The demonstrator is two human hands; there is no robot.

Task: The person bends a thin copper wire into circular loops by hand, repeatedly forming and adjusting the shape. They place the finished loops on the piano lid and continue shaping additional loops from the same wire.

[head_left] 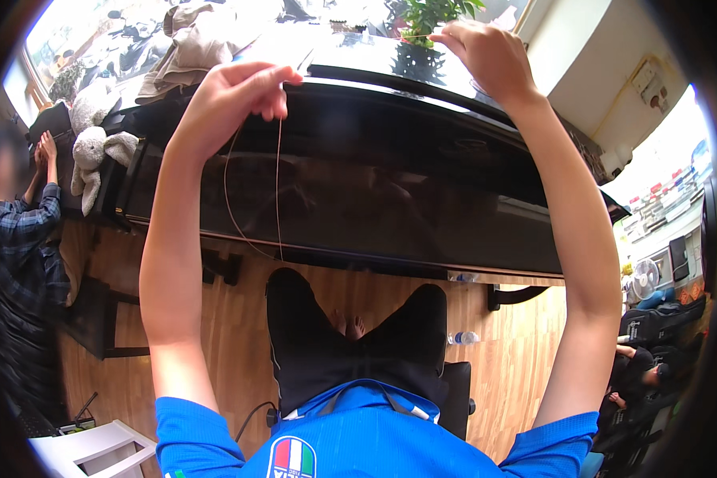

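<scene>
My left hand (243, 103) is closed above the front edge of a glossy black piano-like cabinet (374, 183), its fingertips pinching a thin, pale thread or wire (278, 183), which hangs in a long loop down the front. My right hand (490, 60) is raised at the upper right, beside a green plant (426, 20), with thumb and finger pinched on a fine strand; whether it is the same one I cannot tell. Both forearms reach up from my blue sleeves.
At the left, a person (15, 215) sits beside a pale plush rabbit (91, 147). Crumpled cloth (191, 48) lies on the top surface. More people (637, 374) are at the lower right. A bottle (462, 338) lies on the wooden floor (498, 342) near my chair.
</scene>
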